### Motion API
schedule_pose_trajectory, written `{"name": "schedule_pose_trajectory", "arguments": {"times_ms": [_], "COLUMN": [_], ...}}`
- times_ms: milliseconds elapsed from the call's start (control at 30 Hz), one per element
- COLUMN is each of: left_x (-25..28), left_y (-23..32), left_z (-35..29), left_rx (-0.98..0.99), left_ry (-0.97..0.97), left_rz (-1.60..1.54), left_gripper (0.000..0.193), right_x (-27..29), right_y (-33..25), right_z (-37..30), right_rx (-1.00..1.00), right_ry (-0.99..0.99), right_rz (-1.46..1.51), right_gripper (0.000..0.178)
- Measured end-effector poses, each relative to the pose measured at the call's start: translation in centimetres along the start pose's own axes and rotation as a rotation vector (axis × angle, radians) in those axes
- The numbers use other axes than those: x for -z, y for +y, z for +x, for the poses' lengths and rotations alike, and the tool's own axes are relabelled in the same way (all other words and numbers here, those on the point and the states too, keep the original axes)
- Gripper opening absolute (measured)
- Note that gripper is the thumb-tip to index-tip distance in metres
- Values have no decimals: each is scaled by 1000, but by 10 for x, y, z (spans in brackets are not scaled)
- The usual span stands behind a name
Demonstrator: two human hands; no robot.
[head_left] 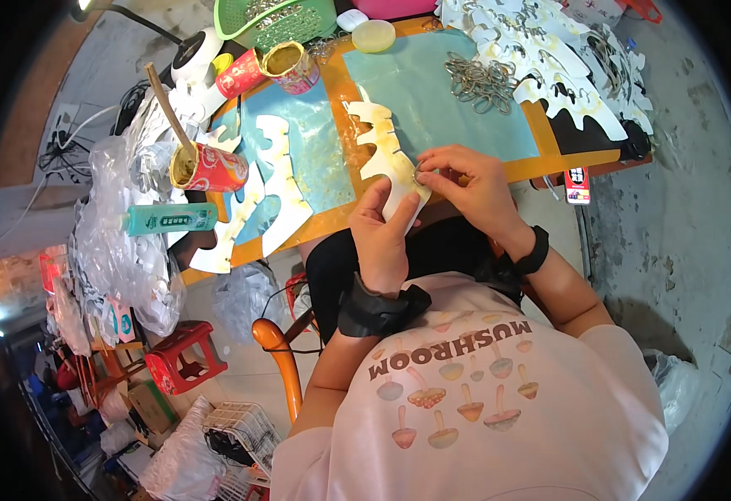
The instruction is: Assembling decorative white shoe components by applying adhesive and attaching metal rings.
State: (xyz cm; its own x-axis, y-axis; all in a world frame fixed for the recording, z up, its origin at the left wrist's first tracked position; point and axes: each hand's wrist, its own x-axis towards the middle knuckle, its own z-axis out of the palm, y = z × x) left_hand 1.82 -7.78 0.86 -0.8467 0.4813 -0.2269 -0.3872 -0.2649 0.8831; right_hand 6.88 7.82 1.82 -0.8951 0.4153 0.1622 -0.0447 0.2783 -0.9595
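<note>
My left hand (382, 242) grips the lower end of a white notched cut-out (375, 138), its thumb laid across the face. Yellowish stains mark the notches of this flat piece. At its right edge, my right hand (470, 185) pinches a small metal ring (419, 175) between thumb and fingers; part of the ring is hidden. Farther right on the table lies a heap of metal rings (480, 82). Two similar cut-outs lie left of my hands, the nearer being a stained white piece (280, 184).
A red paper cup (219, 169) with a stick, a patterned cup (292, 67) of brown paste and a teal bottle (172, 218) stand at the left. Behind is a green basket (240, 23). Stacked cut-outs (549, 63) cover the far right. A red stool (186, 357) stands below left.
</note>
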Motion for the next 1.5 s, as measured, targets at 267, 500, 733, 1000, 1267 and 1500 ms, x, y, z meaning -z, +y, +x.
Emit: {"name": "schedule_pose_trajectory", "arguments": {"times_ms": [267, 500, 733, 1000, 1267, 1500], "left_x": [-23, -16, -51, -57, -55, -53], "left_y": [-5, 27, 9, -21, -17, -15], "left_z": [-13, -3, 63, 79, 86, 89], "left_rx": [-241, -776, -648, -721, -625, -589], "left_ry": [-110, -67, -367, -216, -289, -344], "left_rz": [44, 1081, 1040, 1179, 1084, 1055], "left_gripper": [64, 45, 50, 52, 55, 54], "right_x": [23, 82, 89, 90, 87, 84], "right_y": [-3, -4, 27, 32, 43, 41], "right_z": [14, 64, 82, 60, 57, 49], "right_rx": [-125, 193, 562, 284, 298, 254], "right_ry": [-196, -671, -648, -499, -419, -316], "right_rz": [192, -291, -559, -499, -387, -380], "right_gripper": [9, 6, 8, 7, 8, 8]}}
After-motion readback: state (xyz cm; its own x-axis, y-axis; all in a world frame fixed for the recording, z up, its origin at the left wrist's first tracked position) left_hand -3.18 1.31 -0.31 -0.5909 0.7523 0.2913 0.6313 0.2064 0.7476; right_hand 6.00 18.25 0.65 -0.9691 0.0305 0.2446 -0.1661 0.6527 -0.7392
